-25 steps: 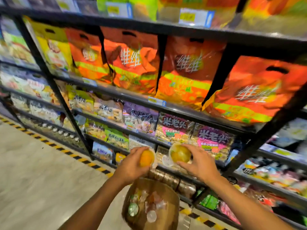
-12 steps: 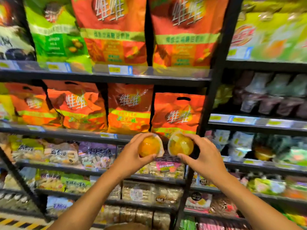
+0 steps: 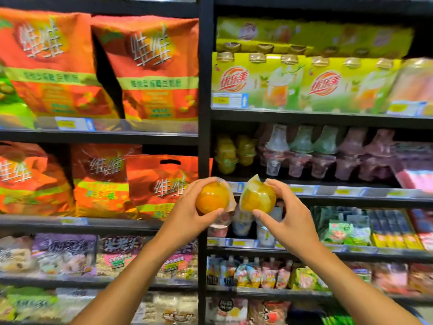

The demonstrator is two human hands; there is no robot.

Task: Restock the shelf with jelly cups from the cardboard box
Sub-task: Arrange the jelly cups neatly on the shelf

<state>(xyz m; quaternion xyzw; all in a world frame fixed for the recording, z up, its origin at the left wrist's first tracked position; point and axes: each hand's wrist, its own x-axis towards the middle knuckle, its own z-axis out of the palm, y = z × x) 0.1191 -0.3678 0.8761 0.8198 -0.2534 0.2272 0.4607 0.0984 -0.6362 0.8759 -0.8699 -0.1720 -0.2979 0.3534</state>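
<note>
Hands (image 3: 236, 214) grip 2 jelly cups (image 3: 234, 198), domed bottoms facing camera

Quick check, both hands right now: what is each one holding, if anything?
Left hand: grip closed on an orange jelly cup.
Right hand: grip closed on a yellow-orange jelly cup.

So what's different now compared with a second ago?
The view swung up and right, away from the floor; the cardboard box is out of sight. Both hands rose with it, and now sit before the shelf of yellow jelly cups. Unchanged: the left hand and right hand each hold an orange jelly cup.
</note>
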